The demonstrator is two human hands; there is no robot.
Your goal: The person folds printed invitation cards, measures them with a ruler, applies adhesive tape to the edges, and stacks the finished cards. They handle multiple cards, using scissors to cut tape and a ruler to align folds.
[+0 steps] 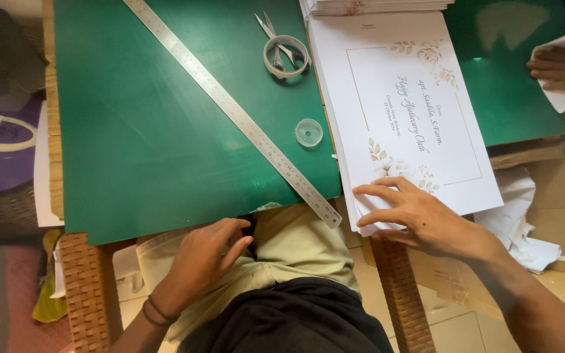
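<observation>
My right hand rests with spread fingers on the near corner of a thick stack of white printed cards with floral corners, fingertips at the stack's edge. My left hand lies on my lap against the khaki trousers, just below the edge of the green board, fingers loosely bent and holding nothing. A long steel ruler lies diagonally across the board between the two hands.
Scissors and a roll of clear tape sit at the board's far side; a small round clear lid lies beside the ruler. Another person's hand holds white paper at the far right. Crumpled paper lies on cardboard.
</observation>
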